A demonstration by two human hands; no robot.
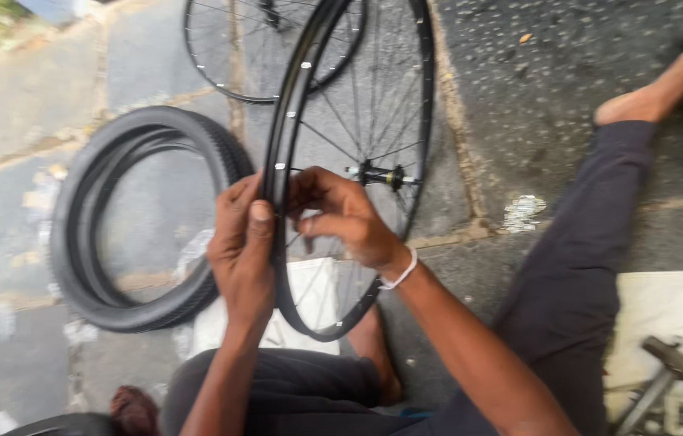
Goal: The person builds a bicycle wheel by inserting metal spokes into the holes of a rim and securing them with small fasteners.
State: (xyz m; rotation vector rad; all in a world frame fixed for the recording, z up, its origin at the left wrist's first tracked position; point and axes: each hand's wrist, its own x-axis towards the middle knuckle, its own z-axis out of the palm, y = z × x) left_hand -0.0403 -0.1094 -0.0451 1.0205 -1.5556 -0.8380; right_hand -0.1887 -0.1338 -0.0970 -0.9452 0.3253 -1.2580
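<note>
Both hands, left hand (240, 246) and right hand (341, 214), pinch the spoked black wheel rim (289, 105).

Two spoked wheels: one upright (358, 161), one flat behind (245, 48). One loose black tyre (107, 234). Two hands, left (240, 242), right (341, 214). One white wristband (400, 273).

We find an outdoor, ground-level bicycle repair spot, not an indoor workshop. The floor is paved slabs (27, 121) beside rough asphalt (567, 73). A loose tyre (83, 274) lies flat, a second spoked wheel (236, 56) rests beyond, and metal tools (672, 371) sit on a pale cloth (672, 307) spread on the ground.
</note>
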